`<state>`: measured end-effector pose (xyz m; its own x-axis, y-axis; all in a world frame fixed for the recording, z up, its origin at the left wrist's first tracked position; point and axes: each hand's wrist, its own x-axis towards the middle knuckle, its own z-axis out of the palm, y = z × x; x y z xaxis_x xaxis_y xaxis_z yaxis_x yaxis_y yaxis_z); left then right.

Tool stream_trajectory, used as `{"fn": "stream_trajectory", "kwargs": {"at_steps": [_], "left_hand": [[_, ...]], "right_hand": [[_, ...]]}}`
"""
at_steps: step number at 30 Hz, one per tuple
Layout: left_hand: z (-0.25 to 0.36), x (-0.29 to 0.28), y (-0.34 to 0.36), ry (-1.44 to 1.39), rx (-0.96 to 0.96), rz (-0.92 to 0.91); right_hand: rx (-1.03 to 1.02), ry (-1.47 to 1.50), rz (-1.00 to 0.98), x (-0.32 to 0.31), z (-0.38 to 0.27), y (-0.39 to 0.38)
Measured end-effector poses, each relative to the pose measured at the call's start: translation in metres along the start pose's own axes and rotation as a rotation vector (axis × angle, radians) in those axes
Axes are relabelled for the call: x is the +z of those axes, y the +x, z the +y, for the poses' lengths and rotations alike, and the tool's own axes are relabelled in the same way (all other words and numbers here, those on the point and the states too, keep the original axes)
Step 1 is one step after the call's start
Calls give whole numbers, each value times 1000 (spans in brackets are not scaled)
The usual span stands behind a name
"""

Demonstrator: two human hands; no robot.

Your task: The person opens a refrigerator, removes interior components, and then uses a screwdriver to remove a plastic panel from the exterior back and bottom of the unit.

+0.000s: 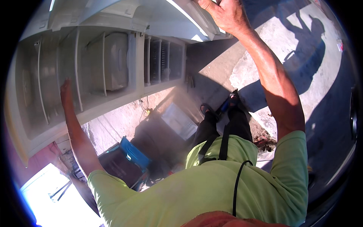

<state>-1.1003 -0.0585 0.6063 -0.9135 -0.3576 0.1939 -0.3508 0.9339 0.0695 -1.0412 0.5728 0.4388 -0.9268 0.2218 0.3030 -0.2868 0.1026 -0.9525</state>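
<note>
A white refrigerator (140, 64) stands open, with several shelves across its larger compartment and a smaller slatted compartment (163, 60) beside it. My left hand (65, 87) reaches inside, close to a shelf edge (78, 72). Its fingers look closed; anything between them is too small to make out. At the top of the view, my right hand (226, 14) grips the edge of the opened refrigerator door (193, 19), thumb across it, with part of the hand cut off by the frame. Behind the shelves sits a pale boxy cover (116, 60).
A white slotted panel or tray (179, 121) lies on the ground by my feet. Nearer on the left are a blue plastic piece (135, 153) and a dark container (117, 166). Thin wires (145, 108) hang below the refrigerator. Sunlit concrete (257, 68) spreads right.
</note>
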Motion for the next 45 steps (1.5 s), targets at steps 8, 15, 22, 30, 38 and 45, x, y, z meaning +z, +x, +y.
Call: {"fn": "stream_trajectory", "kwargs": {"at_steps": [8,15,22,30,38,45], "left_hand": [[15,-18,-46,130,299,38],[22,-13,-64,358,410,196],[13,-3,-47,397,78,202],[6,6,-42,274,474,471],[-28,14,0,132,176,385],[59,38,-39,183,423,483]], "right_hand": [[122,-232,132,1,6,8],[179,-191,129,3,-9,11],[241,-95,93,-1,-16,11],[134,-121,72,-3,-23,5],[160,-185,87,-3,0,9],[104,-143,77,-13,5,9]]}}
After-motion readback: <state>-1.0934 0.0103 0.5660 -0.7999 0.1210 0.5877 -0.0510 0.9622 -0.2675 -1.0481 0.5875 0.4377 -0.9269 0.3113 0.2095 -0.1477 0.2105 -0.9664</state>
